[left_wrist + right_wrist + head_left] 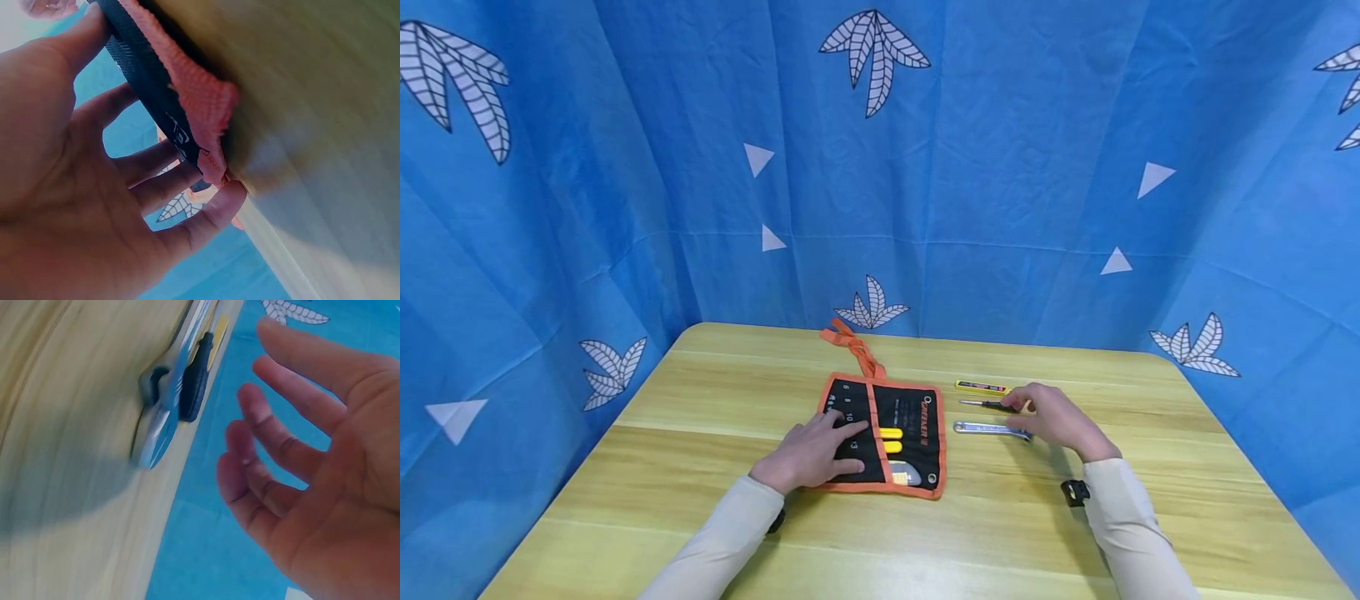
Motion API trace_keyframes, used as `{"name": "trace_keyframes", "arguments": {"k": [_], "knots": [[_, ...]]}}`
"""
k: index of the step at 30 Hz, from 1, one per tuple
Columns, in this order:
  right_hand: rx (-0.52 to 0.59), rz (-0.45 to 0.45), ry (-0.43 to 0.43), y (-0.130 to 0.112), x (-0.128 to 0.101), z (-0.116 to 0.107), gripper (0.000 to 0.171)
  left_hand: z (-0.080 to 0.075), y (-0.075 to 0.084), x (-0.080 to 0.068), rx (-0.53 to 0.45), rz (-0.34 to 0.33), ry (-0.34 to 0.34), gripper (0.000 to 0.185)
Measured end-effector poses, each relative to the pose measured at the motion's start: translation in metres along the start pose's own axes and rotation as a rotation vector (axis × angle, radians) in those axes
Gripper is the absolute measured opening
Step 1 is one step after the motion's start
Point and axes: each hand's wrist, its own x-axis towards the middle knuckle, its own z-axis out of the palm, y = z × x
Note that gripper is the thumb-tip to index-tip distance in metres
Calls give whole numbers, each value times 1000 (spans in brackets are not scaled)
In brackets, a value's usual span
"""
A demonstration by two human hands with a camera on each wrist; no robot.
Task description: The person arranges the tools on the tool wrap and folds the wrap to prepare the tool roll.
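Observation:
A black tool pouch (917, 425) with orange trim and printed numbers lies unrolled on the table. My left hand (811, 450) rests on its left part, fingers spread over the pockets. In the left wrist view, the fingertips touch the pouch's edge (150, 94). Two yellow handles (892, 447) and a grey-and-yellow piece (907, 474) stick out of the pockets. My right hand (1056, 417) is just above the right ends of a silver wrench (981, 428) and a black-handled screwdriver (992, 406). The right wrist view shows its fingers (275, 425) loosely bent, apart from the wrench, holding nothing.
A slim yellow item with a printed label (981, 387) lies behind the screwdriver. Orange ties (861, 354) trail from the pouch's back edge. The light wood table (700, 500) is bounded at the back and sides by a blue curtain (1000, 167) with leaf prints.

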Motion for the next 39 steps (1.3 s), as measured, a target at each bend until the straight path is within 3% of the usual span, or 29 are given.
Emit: {"name": "trace_keyframes", "arguments": {"k": [6, 24, 31, 39], "knots": [[-6, 28, -64, 8, -6, 0, 31, 0, 1, 0, -4, -3, 3, 67], [20, 88, -132, 24, -11, 3, 36, 0, -1, 0, 10, 25, -1, 68], [-4, 90, -152, 23, -9, 1, 40, -4, -6, -3, -25, 53, -21, 68], [-10, 103, -140, 22, -9, 2, 36, -14, -8, -7, -89, 38, -32, 71]]}}
